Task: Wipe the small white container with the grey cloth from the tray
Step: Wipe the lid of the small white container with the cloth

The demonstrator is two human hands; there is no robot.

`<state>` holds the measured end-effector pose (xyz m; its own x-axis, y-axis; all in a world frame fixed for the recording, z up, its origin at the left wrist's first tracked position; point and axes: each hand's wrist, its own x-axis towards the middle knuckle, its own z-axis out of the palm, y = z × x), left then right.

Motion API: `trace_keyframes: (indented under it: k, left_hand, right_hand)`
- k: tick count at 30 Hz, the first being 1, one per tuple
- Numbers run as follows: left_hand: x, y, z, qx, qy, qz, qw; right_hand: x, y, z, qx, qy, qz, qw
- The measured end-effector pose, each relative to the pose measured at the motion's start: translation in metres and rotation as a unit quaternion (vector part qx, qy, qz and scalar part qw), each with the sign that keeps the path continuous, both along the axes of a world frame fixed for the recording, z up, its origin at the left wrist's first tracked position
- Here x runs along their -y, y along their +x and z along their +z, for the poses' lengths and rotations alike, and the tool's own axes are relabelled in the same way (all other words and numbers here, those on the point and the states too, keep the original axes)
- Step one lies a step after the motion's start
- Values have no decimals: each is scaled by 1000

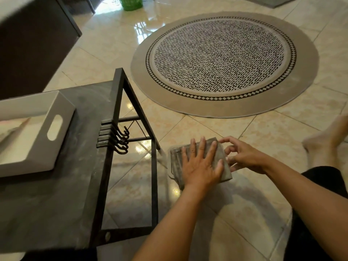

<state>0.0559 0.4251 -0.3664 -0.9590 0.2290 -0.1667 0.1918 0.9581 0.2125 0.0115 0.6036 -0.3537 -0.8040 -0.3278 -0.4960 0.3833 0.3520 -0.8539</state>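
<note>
A folded grey cloth [224, 166] lies flat on the tiled floor in front of me. My left hand [201, 164] rests palm down on top of it, fingers spread. My right hand [243, 157] is at the cloth's right edge, fingertips pinching or touching that edge. The white tray [56, 129] with a slot handle stands on the dark low table [75, 185] to the left. No small white container is in view.
The table has a black metal frame [139, 110] with several hooks [122, 140] on its side. A round patterned rug [224, 63] lies on the floor ahead. A bare foot [327, 140] is at right, a green basket [131, 2] far back.
</note>
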Motion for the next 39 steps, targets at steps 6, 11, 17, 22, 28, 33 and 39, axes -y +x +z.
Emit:
trace_keyframes:
  k: [6,11,17,22,28,33,39]
  left_hand:
    - [22,13,-7,0,15,63,998]
    - [-2,7,0,-3,3,-10,1000]
    - [33,8,-7,-16,8,100,995]
    - [3,12,-4,-5,5,7,1000]
    - [33,-3,-4,5,9,120,993]
    - [2,22,-3,0,-1,48,999]
    - [33,-10,-3,10,9,101,995]
  right_hand:
    - [1,-1,2,-1,-8,0,1000]
    - [0,1,2,-6,2,0,1000]
    - [1,-1,0,-7,2,-8,1000]
    - [3,-3,3,-5,7,8,1000]
    - [3,-1,4,-7,12,-7,1000]
    - [5,-2,4,-5,7,-6,1000]
    - [6,1,6,-6,16,-18,1000]
